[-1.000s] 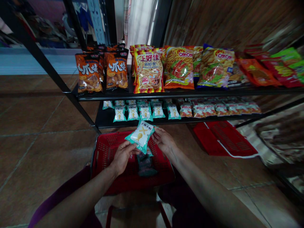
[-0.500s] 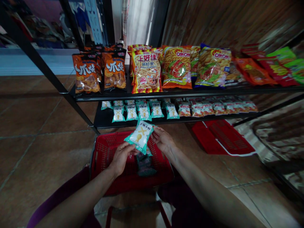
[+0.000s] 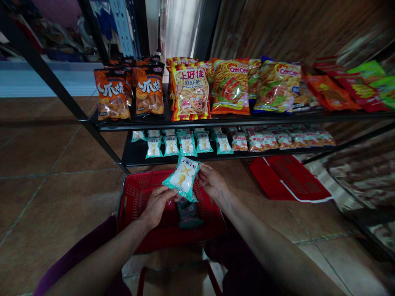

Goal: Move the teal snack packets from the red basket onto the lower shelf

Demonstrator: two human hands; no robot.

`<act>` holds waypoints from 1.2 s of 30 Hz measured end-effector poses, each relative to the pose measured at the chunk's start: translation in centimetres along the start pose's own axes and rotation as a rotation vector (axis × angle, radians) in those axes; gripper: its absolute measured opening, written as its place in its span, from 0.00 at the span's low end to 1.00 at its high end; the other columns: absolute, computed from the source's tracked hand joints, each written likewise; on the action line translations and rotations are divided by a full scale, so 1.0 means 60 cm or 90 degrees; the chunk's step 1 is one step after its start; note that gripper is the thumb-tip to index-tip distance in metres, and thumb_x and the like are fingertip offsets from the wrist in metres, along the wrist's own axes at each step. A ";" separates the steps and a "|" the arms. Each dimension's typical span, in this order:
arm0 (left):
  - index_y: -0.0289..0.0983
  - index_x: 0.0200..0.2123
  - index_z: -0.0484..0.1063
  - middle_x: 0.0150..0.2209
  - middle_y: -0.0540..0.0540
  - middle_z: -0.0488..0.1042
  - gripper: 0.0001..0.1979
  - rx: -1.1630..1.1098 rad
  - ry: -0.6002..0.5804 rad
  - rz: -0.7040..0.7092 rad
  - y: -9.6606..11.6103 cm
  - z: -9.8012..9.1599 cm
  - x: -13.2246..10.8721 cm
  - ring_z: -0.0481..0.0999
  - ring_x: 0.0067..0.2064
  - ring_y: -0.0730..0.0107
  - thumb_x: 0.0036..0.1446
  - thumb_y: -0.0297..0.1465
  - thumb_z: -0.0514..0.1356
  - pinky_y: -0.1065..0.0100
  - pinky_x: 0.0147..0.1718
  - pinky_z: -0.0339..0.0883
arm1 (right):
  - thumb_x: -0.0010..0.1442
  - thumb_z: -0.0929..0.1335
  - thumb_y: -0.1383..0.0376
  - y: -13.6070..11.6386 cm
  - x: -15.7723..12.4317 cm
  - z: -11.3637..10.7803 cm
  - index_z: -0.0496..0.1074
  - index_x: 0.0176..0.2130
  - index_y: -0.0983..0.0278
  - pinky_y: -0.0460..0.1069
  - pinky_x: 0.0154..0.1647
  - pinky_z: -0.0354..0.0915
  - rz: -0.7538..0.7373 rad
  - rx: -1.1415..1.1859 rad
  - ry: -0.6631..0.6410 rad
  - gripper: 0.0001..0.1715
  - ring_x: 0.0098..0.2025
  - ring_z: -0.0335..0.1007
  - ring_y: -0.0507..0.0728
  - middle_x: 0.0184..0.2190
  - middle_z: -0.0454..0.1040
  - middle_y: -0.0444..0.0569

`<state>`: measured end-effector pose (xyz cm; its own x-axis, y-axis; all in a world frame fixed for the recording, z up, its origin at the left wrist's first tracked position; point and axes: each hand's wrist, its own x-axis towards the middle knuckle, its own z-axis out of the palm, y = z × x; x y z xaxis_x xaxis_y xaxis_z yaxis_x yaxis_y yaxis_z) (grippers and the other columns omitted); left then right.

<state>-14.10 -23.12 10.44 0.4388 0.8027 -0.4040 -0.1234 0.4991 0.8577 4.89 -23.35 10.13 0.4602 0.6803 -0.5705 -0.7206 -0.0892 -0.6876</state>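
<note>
A white and teal snack bag is held tilted between both of my hands, above a red plastic basket. My left hand pinches its lower left corner. The fingers of my right hand close on its upper right edge. Inside the basket lie more snack packets, partly hidden under the held bag. Just beyond, matching teal bags line the lower shelf.
Orange-and-black snack bags, prawn cracker bags and other large bags stand on the upper shelf. Small red and white packets fill the lower shelf's right part. Another red basket with a white handle sits on the tiled floor.
The held bag has tilted very slightly. Both hands keep nearly the same place and the same hold on it.
</note>
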 end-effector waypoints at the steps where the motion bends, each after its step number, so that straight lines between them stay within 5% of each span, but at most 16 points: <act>1: 0.34 0.22 0.75 0.25 0.47 0.76 0.08 0.003 0.004 -0.001 -0.001 -0.001 0.001 0.73 0.29 0.69 0.44 0.33 0.65 0.67 0.35 0.65 | 0.46 0.71 0.71 0.000 -0.001 0.000 0.69 0.25 0.62 0.44 0.29 0.68 -0.005 0.000 0.003 0.07 0.27 0.71 0.50 0.24 0.76 0.42; 15: 0.33 0.24 0.74 0.26 0.44 0.77 0.11 -0.003 0.020 -0.041 0.001 -0.001 -0.002 0.75 0.32 0.66 0.42 0.36 0.66 0.66 0.35 0.66 | 0.45 0.72 0.71 0.002 -0.004 0.002 0.68 0.24 0.62 0.43 0.30 0.67 -0.029 0.001 -0.008 0.09 0.27 0.70 0.47 0.24 0.75 0.39; 20: 0.35 0.32 0.72 0.35 0.44 0.76 0.14 0.052 0.065 -0.031 0.003 -0.007 0.006 0.75 0.34 0.65 0.45 0.39 0.64 0.66 0.34 0.66 | 0.44 0.72 0.71 -0.006 -0.013 0.008 0.68 0.23 0.62 0.43 0.30 0.66 -0.059 0.001 0.016 0.08 0.26 0.69 0.47 0.23 0.74 0.38; 24: 0.40 0.36 0.71 0.39 0.46 0.73 0.12 0.184 0.193 0.163 0.006 -0.020 0.015 0.72 0.42 0.66 0.48 0.36 0.63 0.67 0.45 0.63 | 0.42 0.73 0.67 -0.008 -0.013 0.011 0.69 0.23 0.62 0.44 0.31 0.66 -0.170 -0.030 0.031 0.09 0.25 0.67 0.47 0.22 0.72 0.38; 29: 0.42 0.42 0.72 0.50 0.45 0.68 0.13 0.352 0.104 0.350 0.009 -0.006 0.010 0.65 0.54 0.62 0.51 0.34 0.61 0.63 0.57 0.53 | 0.45 0.72 0.58 0.004 -0.002 0.009 0.69 0.25 0.63 0.46 0.31 0.63 -0.379 -0.216 -0.024 0.12 0.26 0.65 0.49 0.23 0.71 0.40; 36: 0.37 0.58 0.56 0.58 0.37 0.61 0.32 0.462 0.037 0.286 -0.017 0.026 0.015 0.60 0.59 0.57 0.51 0.35 0.60 0.53 0.57 0.53 | 0.54 0.67 0.56 0.014 -0.027 0.013 0.70 0.28 0.63 0.46 0.33 0.62 -0.607 -0.579 -0.056 0.12 0.30 0.66 0.51 0.27 0.70 0.44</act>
<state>-12.20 -23.42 9.72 0.4358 0.8997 0.0245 0.3340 -0.1869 0.9239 3.15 -23.95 10.80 0.5296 0.7900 0.3090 0.4843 0.0175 -0.8747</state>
